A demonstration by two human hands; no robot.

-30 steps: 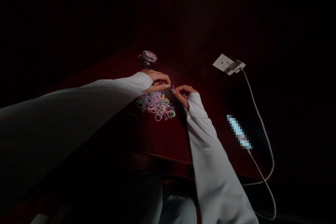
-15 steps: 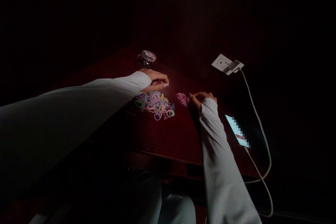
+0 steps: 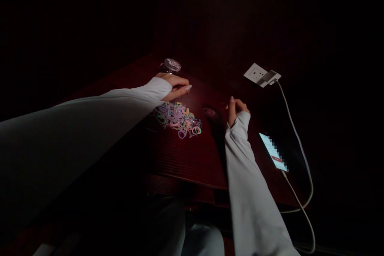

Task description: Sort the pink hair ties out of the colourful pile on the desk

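Head view: a loose, tangled heap of small bands (image 3: 178, 120) lies on the dark red table (image 3: 186, 160), just nearer the wearer than the left fingers. Its loops are mostly lilac and pink, with mint green, blue, peach and a spot of yellow; some rings look ridged. The left hand (image 3: 175, 86) has thumb and forefinger close together, but whether they meet or grip anything I cannot tell. Between the two hands' fingers, a dim pink bundle (image 3: 211, 112) sits in shadow. The right hand (image 3: 237, 109) is curled with its thumb raised; whether its fingertips touch or hold something is unclear. Beyond the left fingers stands a round container (image 3: 172, 65), its patterned lid unreadable. Right of the right fingers are a white socket (image 3: 255, 74) with a plugged-in charger (image 3: 272, 77) and a lit phone (image 3: 270, 148), its text illegible.
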